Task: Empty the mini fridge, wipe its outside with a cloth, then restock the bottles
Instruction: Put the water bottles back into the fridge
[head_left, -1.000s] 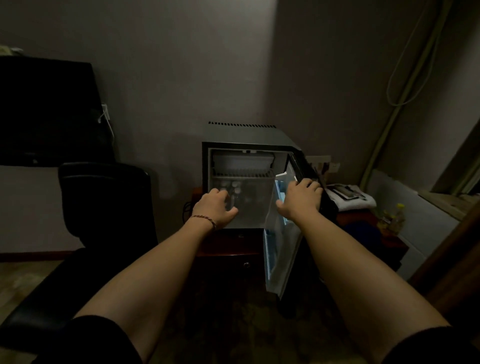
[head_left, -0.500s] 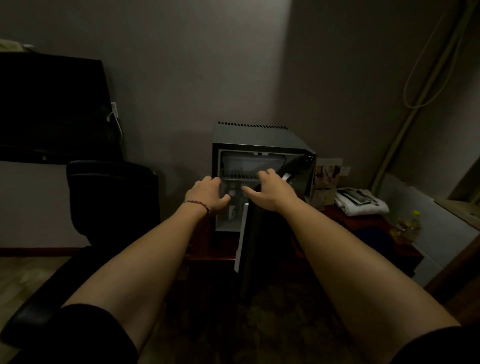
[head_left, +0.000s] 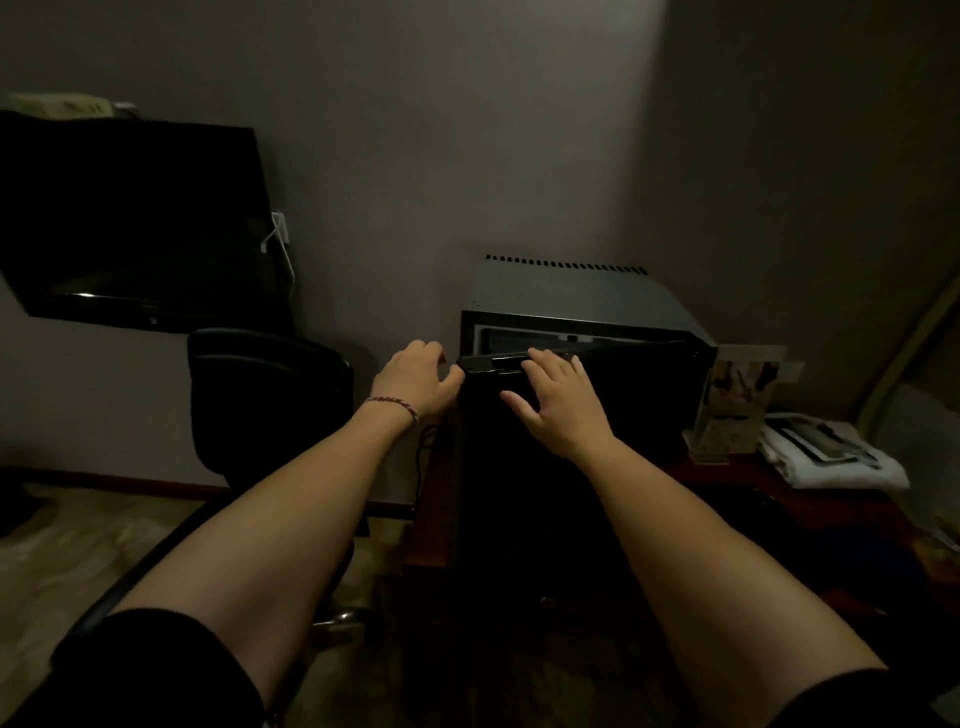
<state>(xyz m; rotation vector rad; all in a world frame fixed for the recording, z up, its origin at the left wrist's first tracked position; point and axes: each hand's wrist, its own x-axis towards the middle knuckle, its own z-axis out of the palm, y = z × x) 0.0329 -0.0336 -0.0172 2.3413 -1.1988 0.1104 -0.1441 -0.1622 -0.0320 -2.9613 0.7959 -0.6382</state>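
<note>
**A:** Where is the mini fridge, and what might go wrong from here?

**B:** The mini fridge (head_left: 582, 296) stands against the wall, right of centre, on a low dark wooden stand. Its black door (head_left: 519, 467) is nearly closed, with only a narrow gap showing along the top. The left hand (head_left: 415, 382) sits just beside the door's free upper corner, so I judge that its fingers could be pinched if the door swings fully home. No bottles can be seen inside through the gap, so I cannot tell whether the fridge is stocked.

**A:** How are the hands placed?

**B:** Both bare forearms reach straight forward. The right hand (head_left: 558, 402) lies flat on the door's upper front, fingers spread, fingertips at the top edge, pressing rather than gripping. The left hand, with a braided bracelet at the wrist, is relaxed and loosely curved, holding nothing, its thumb at the door's corner.

**A:** Anything nearby?

**B:** A black office chair (head_left: 260, 400) left of the fridge, and folded white towels (head_left: 810, 467) to the right.
</note>
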